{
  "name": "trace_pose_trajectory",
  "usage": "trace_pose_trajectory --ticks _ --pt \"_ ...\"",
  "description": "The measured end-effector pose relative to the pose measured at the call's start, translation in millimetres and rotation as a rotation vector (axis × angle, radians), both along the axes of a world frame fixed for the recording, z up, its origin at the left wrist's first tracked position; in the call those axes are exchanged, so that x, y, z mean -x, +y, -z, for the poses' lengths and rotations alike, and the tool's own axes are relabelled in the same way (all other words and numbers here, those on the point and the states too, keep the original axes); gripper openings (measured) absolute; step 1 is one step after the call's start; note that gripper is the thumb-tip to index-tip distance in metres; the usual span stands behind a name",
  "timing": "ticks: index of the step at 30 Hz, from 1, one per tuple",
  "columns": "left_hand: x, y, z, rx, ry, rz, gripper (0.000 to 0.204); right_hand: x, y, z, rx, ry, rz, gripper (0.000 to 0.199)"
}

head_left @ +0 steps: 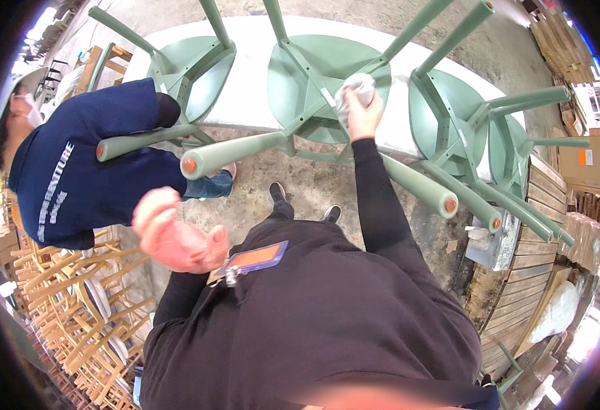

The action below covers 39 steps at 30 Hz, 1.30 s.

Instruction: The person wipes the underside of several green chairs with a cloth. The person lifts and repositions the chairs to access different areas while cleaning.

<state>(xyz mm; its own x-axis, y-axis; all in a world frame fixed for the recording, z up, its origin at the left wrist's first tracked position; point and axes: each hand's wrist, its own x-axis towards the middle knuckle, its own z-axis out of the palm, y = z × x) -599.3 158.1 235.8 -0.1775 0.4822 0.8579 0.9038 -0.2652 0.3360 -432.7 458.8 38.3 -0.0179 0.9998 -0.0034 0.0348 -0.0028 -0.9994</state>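
Note:
A green wooden chair lies upside down in front of me, its legs pointing up and toward me. My right hand is closed round a crumpled whitish cloth, held against the crossed bars under the seat. Nearer my body, on the left, my left hand is raised in the air with loosely curled fingers apart and nothing visible in it. The closest leg of the chair, tipped with an orange-brown end, is just beyond that hand, not touching it.
More upturned green chairs stand on both sides on a white-topped table. A co-worker in a navy shirt bends close on my left. Light wooden chair frames are stacked behind them. Slatted wood and cardboard boxes are at the right.

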Motion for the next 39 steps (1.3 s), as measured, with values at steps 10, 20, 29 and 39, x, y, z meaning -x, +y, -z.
trace_pose_trajectory --ticks 10,20,29,39 --pt "64 74 22 0.298 -0.54 0.545 0.031 78 -61 127 -0.523 -0.966 -0.327 0.056" --pt "76 76 30 0.202 -0.567 0.72 0.026 33 101 101 -0.197 -1.464 0.015 0.052" --pt "61 74 31 0.165 -0.718 0.53 0.021 68 16 96 -0.727 -1.107 -0.853 0.055" --pt "64 75 29 0.189 -0.779 0.526 0.016 141 119 102 -0.69 -0.921 -0.555 0.045"
